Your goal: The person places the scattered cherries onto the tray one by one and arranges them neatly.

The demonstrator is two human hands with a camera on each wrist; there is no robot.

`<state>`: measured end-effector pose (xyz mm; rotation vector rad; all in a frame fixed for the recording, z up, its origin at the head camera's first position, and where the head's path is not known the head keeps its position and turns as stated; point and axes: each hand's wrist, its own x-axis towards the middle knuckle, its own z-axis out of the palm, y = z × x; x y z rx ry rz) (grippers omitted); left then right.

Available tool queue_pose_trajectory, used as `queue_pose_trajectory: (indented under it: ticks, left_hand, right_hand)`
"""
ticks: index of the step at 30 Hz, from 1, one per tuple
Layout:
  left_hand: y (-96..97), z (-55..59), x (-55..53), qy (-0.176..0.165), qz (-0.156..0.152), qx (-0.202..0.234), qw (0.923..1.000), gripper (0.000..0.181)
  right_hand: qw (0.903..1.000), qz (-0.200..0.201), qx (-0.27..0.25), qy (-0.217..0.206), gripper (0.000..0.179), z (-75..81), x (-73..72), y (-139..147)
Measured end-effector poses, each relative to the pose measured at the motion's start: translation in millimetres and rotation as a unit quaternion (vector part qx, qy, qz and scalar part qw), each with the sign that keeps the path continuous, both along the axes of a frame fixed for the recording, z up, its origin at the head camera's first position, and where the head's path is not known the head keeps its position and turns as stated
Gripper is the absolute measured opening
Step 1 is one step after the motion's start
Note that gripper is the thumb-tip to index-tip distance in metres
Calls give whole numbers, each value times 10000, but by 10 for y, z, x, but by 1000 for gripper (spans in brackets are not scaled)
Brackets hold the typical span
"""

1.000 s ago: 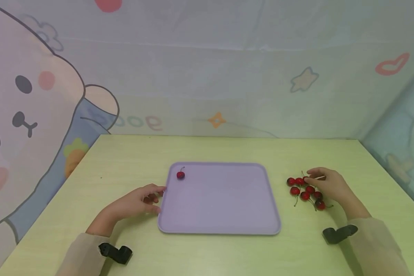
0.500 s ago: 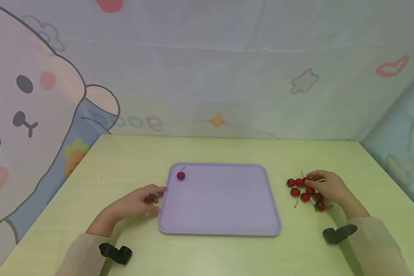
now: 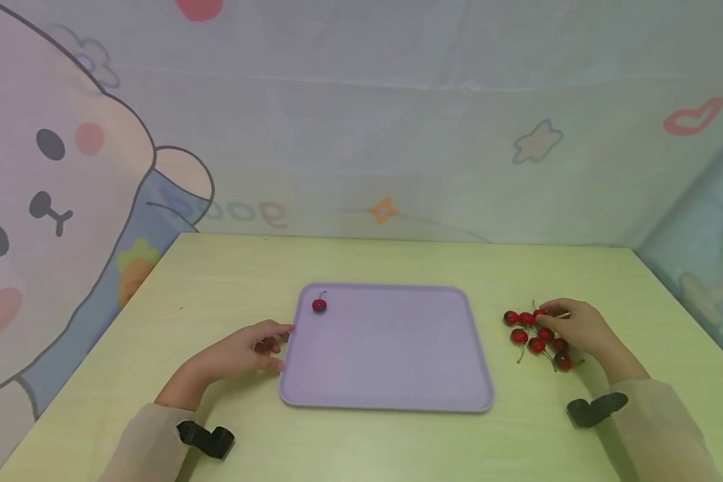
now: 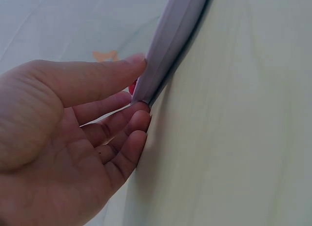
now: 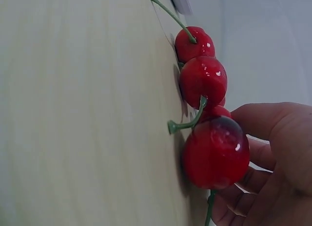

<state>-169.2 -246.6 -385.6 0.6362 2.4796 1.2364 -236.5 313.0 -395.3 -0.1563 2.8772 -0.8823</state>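
Note:
A lilac tray lies on the table with one red cherry near its far left corner. My left hand touches the tray's left edge; the left wrist view has its thumb and fingertips against the side, fingers relaxed. Right of the tray is a cluster of red cherries with green stems, including one cherry at its left side. At the cluster's far right side my right hand pinches a cherry between thumb and index finger. In the right wrist view, a large dark-topped cherry partly covers the fingertips.
The pale yellow-green table ends at a printed cloth backdrop with a cartoon bear. Black wrist cameras sit on both beige sleeves. Table surface separates the tray from the cherry cluster.
My right hand has lowered slightly, its thumb and index finger coming down around a cherry. The left hand stays at the tray edge. The head view has shifted a little.

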Motion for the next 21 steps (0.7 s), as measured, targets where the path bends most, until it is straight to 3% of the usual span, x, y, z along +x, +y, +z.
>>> queue_pose_trajectory:
  ticks: [5,10,21]
  left_hand:
    - [-9,-11,-11,-85,66,-98,9999,65]
    - [0,3,-10,-133,125,-160,9997,65]
    - [-27,-6,-40,-118,102,-188,9997,65]
  right_hand:
    - [9999,-104,-26,33,53,-9,-13,2]
    - [9992,-174,-73,341,53,61,-35,-32]
    - [9956,0,-387,855,52,531,-86,-381]
